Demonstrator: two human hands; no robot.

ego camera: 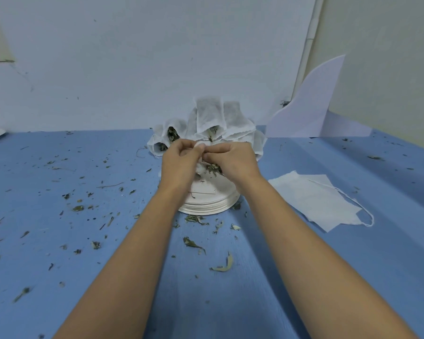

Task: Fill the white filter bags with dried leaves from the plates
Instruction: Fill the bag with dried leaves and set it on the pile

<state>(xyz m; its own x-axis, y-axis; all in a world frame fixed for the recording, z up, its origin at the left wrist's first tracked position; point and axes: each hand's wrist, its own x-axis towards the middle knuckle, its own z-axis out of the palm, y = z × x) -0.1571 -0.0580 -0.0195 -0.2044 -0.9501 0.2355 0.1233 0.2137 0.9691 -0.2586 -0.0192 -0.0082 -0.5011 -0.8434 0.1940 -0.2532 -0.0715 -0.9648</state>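
The left hand [181,157] and right hand [233,160] meet directly over the stack of plates [206,206] — probably so stray leaves [214,168] drop back there, not onto the table [83,172]. Both have their fingers curled, pinching the top of one small filter bag [200,167]. The filled bags [211,116] are heaped just behind, and the empty bags [313,199] lie flat to the right — near enough to reach.

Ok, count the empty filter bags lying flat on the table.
2 show, overlapping on the table right of the plate stack: farther bag, and nearer bag with a drawstring. More may hide beneath.
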